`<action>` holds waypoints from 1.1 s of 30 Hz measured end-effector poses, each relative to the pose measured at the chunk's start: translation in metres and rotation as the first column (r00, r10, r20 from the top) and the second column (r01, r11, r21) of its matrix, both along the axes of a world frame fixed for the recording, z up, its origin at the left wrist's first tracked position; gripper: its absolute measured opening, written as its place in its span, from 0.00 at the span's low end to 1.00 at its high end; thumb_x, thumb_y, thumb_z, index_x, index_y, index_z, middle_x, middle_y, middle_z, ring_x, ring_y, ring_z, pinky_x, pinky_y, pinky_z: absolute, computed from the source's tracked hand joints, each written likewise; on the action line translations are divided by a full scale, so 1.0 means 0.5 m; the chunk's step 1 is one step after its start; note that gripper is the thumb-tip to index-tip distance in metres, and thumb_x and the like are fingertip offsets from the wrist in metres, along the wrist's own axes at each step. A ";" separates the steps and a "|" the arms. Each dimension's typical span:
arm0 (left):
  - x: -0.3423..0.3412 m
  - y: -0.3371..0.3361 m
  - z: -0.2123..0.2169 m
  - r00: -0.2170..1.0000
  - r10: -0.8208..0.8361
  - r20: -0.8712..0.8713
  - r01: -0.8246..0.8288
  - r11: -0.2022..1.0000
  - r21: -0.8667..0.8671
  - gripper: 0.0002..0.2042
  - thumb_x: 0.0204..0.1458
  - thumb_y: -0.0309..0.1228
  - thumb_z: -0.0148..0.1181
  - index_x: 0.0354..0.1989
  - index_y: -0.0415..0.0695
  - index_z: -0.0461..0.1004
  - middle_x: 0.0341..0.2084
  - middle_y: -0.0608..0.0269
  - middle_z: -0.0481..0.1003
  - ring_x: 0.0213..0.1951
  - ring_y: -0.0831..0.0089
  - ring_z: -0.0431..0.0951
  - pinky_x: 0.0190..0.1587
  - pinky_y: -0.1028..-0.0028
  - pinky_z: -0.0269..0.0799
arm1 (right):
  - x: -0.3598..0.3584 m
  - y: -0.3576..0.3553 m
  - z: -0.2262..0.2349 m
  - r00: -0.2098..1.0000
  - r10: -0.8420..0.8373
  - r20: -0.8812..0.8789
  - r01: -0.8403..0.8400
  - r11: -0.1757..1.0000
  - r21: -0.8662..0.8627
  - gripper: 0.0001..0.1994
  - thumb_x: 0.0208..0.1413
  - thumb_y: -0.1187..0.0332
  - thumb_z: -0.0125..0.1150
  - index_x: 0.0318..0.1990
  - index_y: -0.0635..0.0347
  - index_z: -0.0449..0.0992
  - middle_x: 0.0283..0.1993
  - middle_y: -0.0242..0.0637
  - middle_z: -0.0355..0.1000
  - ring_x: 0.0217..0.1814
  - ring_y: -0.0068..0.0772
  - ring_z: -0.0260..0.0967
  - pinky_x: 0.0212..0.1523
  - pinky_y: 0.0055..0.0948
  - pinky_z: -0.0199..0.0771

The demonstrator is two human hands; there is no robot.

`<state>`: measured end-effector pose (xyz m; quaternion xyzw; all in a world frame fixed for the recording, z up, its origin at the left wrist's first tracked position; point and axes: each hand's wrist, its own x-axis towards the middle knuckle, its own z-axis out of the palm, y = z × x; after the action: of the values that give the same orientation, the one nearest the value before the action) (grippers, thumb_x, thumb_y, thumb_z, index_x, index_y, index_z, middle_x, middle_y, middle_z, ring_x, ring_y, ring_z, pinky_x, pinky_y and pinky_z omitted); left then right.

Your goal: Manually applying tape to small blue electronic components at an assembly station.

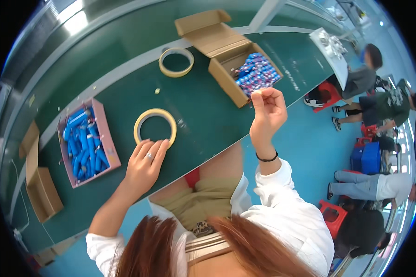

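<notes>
On the green table, a roll of yellowish tape point(155, 112) lies flat in front of me. My left hand point(144, 164), with a ring on one finger, grips the near rim of this roll; its thumb is hidden. Raised at the table's front edge, my right hand point(269, 111) pinches a small pale piece of tape point(258, 92) between thumb and fingertips. Just beyond it stands an open cardboard box point(226, 81) partly filled with small blue cylinders point(256, 74) marked with pale and reddish spots. Left of my left hand, a pink box point(107, 138) holds many blue cylindrical pieces point(84, 143).
A second tape roll point(176, 62) lies farther back, near a small yellowish scrap point(157, 91). An open cardboard box point(44, 194) stands at the far left. Several people sit or stand at right, among red stools point(332, 217) and a blue bin point(370, 157).
</notes>
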<state>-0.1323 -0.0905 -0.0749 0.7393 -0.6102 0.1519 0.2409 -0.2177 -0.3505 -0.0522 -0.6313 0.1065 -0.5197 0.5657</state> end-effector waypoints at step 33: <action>-0.010 0.038 0.000 0.989 0.122 -0.089 -0.128 0.990 -0.065 0.19 0.32 0.10 0.49 0.37 0.35 0.73 0.43 0.51 0.67 0.44 0.55 0.68 0.44 0.64 0.67 | 0.143 -0.297 0.097 0.635 -0.291 -0.716 -0.645 0.310 -0.698 0.09 0.37 0.75 0.61 0.28 0.46 0.78 0.60 0.38 0.54 0.61 0.47 0.47 0.59 0.41 0.50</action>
<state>-0.1373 -0.0713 -0.0748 0.7728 -0.5463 0.1566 0.2826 -0.1463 -0.4988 -0.0037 -0.9913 -0.0727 -0.0950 0.0555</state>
